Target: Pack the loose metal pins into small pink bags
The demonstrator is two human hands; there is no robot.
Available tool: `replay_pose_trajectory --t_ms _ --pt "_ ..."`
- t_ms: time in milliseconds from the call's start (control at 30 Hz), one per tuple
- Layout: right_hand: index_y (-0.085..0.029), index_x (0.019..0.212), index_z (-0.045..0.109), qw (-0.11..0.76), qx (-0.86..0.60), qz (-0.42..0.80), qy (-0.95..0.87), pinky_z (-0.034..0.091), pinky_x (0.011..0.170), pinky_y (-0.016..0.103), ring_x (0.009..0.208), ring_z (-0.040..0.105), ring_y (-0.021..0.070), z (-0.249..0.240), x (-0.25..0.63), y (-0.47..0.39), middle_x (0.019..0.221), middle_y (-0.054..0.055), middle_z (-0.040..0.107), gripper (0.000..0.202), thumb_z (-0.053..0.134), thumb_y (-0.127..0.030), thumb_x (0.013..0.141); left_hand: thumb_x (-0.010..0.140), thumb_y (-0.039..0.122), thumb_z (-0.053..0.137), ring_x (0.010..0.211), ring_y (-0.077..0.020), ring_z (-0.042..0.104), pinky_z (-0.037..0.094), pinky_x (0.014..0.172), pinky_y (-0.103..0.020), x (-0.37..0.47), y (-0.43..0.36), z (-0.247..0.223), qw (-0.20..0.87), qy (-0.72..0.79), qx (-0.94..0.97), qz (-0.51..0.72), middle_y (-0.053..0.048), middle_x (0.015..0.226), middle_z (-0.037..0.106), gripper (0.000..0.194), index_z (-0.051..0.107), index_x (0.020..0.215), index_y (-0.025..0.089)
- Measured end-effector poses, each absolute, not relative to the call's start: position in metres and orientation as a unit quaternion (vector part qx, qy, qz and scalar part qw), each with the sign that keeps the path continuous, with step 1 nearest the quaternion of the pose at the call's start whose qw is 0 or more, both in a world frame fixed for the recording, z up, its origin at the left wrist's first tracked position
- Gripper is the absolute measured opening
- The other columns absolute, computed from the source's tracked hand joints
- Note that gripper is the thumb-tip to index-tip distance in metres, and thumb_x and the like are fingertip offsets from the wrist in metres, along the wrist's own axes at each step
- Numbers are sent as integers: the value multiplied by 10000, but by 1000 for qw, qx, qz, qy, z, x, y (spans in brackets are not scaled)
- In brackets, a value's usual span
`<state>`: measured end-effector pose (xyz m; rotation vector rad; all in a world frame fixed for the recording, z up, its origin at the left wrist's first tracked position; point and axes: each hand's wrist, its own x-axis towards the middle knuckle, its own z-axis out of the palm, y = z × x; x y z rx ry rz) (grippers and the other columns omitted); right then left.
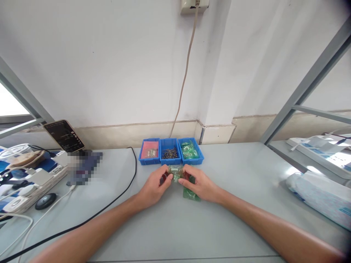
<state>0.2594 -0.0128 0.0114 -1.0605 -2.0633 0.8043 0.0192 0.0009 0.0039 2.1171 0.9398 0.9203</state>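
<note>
- Small green part (175, 172): held between both hands just in front of the row of blue bins, raised slightly off the tabletop (170, 226). It sits at the midline, probably so that both sets of fingertips can reach it and the head camera looks straight down on it. Its exact form is too small to make out.
- Left hand (155, 186): on the near-left side of the part, its grip closed to a pinch, thumb and forefinger pressed on the part's left end. Something dark shows at the fingertips; what it is cannot be told.
- Right hand (199, 186): on the near-right side of the part, its grip likewise narrowed to a pinch on the part's right end, the remaining fingers curled over a green bag (190, 193) lying flat on the tabletop under the hand.
- Blue bins: three stand side by side just behind the part, close enough to be reached without shifting the arms. The left bin (149, 151) holds a pink packet, the middle bin (170, 152) dark screws or pins, the right bin (190, 150) green pieces like the one held.
- Black cable (128, 182): curves across the tabletop left of the bins, clear of both hands.
- Phone (64, 136): propped upright well to the left of the bins, beside power strips (33, 182).
</note>
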Motion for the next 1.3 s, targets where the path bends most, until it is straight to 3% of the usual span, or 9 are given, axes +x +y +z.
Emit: replay_pose_trajectory --t_ms 433,633,833,1000,1167,1300 --pt "-243 751 401 350 -386 288 -804 426 708 313 751 490 175 21 259 -15 795 -24 498 275 525 -189 990 1111 403 525 870 -189 598 515 829 -316 19 -2 7 339 324 814 344 -42 989 647 220 631 1112 210" --pt "-240 933 572 365 -398 314 -781 483 739 315 834 579 187 18 259 -14 919 11 626 94 544 -211 1018 1106 368 526 821 -174 579 484 780 -294 19 -1 4 341 344 808 335 -23 948 639 190 630 1088 209" --pt "-228 797 545 377 -393 316 -777 423 694 306 760 530 174 17 261 -13 801 -13 571 184 567 -196 977 1089 391 564 857 -191 586 475 790 -303 19 -3 5 324 328 829 317 -37 972 657 198 641 1072 210" --pt "-232 940 627 381 -396 331 -767 448 721 307 835 589 186 14 259 -13 924 12 651 59 597 -182 947 1095 365 546 856 -191 585 461 781 -299 20 -1 1 317 335 828 320 -36 995 669 183 648 1151 222" --pt "-232 867 558 364 -408 325 -772 402 666 285 745 520 164 11 258 -13 817 -22 575 100 584 -167 938 1092 406 550 776 -178 520 416 712 -292 20 -2 2 284 343 843 300 -13 866 593 267 579 923 201" --pt "-231 841 533 362 -407 320 -775 385 664 286 725 491 161 8 258 -12 788 -32 551 130 597 -184 944 1092 409 566 834 -190 584 469 770 -310 20 -3 5 327 332 831 304 -43 991 672 213 619 1121 205"
